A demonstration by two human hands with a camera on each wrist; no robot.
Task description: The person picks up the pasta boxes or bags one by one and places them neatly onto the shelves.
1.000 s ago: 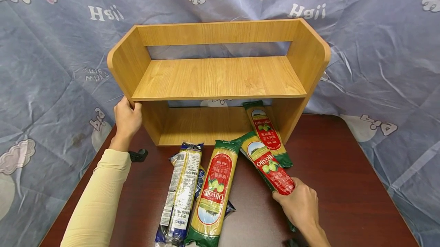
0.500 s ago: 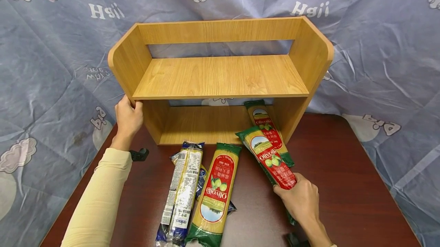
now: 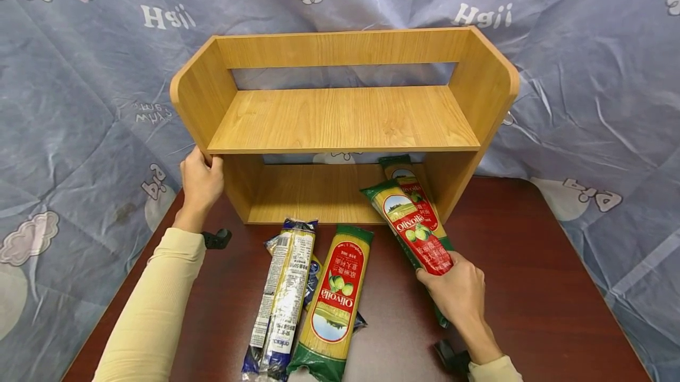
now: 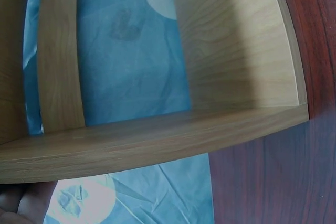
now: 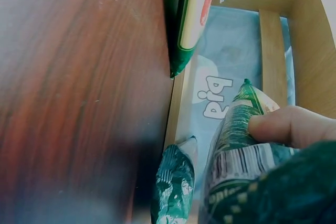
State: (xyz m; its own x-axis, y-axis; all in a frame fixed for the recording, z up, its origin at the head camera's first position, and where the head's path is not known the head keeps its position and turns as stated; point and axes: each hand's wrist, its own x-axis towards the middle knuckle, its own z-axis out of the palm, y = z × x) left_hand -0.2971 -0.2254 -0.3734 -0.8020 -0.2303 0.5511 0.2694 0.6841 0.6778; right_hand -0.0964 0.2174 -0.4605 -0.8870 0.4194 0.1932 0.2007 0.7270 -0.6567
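My left hand [image 3: 202, 186] grips the left side panel of a two-tier wooden shelf [image 3: 345, 116], thumb on the inner side. In the left wrist view, its fingers [image 4: 29, 203] show below the panel's edge. My right hand [image 3: 455, 287] holds the near end of a green-ended spaghetti pack [image 3: 411, 225] with a red label. The pack slants, its far end raised before the lower tier's opening, overlapping a similar spaghetti pack [image 3: 418, 193] that lies at the right of that tier and sticks out in front. The thumb [image 5: 283, 124] presses the held pack in the right wrist view.
On the brown table [image 3: 531, 287], left of the held pack, lie another green-ended spaghetti pack [image 3: 334, 299] and blue-ended pasta packs [image 3: 287, 293], one partly hidden beneath. A patterned cloth [image 3: 95, 134] hangs behind the shelf.
My right hand has moved forward and slightly left with the spaghetti pack, whose far end now overlaps the lower tier more. My left hand stays on the side panel.
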